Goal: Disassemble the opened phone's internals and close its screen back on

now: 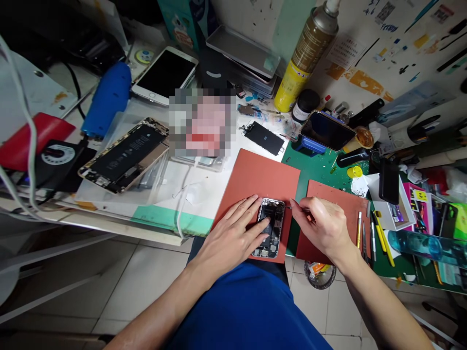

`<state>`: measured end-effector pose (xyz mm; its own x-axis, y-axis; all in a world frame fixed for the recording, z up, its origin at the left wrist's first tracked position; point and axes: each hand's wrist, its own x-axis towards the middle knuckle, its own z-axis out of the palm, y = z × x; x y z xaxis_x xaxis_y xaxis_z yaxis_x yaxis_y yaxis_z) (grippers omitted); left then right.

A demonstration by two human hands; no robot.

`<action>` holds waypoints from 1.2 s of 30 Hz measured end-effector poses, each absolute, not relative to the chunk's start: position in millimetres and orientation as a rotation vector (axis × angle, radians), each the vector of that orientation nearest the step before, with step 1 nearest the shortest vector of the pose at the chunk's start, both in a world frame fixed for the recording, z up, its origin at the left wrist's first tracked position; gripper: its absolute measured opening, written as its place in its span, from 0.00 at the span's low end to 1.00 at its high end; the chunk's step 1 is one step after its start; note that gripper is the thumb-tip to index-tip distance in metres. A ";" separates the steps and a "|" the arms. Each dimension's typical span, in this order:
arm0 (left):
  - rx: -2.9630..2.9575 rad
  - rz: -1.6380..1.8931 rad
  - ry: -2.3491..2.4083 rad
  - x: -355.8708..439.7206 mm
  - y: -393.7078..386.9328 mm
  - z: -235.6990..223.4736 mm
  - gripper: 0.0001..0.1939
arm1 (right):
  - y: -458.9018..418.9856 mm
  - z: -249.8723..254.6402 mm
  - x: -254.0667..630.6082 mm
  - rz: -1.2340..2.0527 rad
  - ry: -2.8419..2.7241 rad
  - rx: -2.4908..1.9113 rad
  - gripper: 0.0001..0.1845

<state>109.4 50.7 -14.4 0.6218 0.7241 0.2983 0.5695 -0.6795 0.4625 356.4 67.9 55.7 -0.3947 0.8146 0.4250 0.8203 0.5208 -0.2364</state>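
Observation:
An opened smartphone [276, 221], its battery and circuit boards bare, lies on a reddish-brown mat [268, 172]. My left hand [237, 228] rests flat across the phone's left side, fingers spread, with fingertips on the battery area. At the phone's upper right edge, my right hand [321, 223] is closed in a pinch. A thin dark tool [288, 207] shows at its fingertips, pointing at the phone's edge; most of it is hidden by the fingers, so its kind is unclear. Beyond the mat lies a detached black screen panel [263, 138].
A second opened phone [126, 155] and a white phone [166, 75] lie at left, near a blue-handled tool [109, 95]. A spray can [306, 56] and propped phone [327, 130] stand behind. Yellow pens [383, 238] and a blue bottle [419, 244] lie right.

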 end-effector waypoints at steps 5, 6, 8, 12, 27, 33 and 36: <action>2.519 0.674 1.053 109.6 50.3 -14.5 0.15 | 67.2 58.6 353.3 0.000 -2.288 -1.324 0.12; 2.518 0.673 1.056 109.6 50.2 -14.6 0.15 | 67.3 58.5 353.3 -0.001 -2.290 -1.321 0.12; 2.523 0.669 1.058 109.7 50.1 -14.7 0.16 | 67.4 57.6 353.9 -0.010 -2.285 -1.321 0.12; 2.534 0.645 1.060 109.8 50.4 -14.8 0.16 | 67.1 55.9 354.3 -0.027 -2.273 -1.330 0.10; 2.561 0.670 1.052 109.2 50.1 -18.1 0.17 | 52.1 60.9 357.8 -0.038 -2.121 -1.443 0.06; 2.503 0.878 1.011 105.2 43.1 -10.1 0.16 | 19.0 42.1 368.7 -0.068 -1.491 -1.775 0.09; 2.365 0.992 1.085 101.9 29.8 -2.2 0.09 | 9.5 18.2 359.6 -0.018 -1.475 -1.890 0.10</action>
<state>101.9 29.8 -2.2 0.4600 0.7653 0.4502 0.5167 -0.6431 0.5652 359.6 9.5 18.2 0.3431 0.8368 0.4267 0.8468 -0.0789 -0.5261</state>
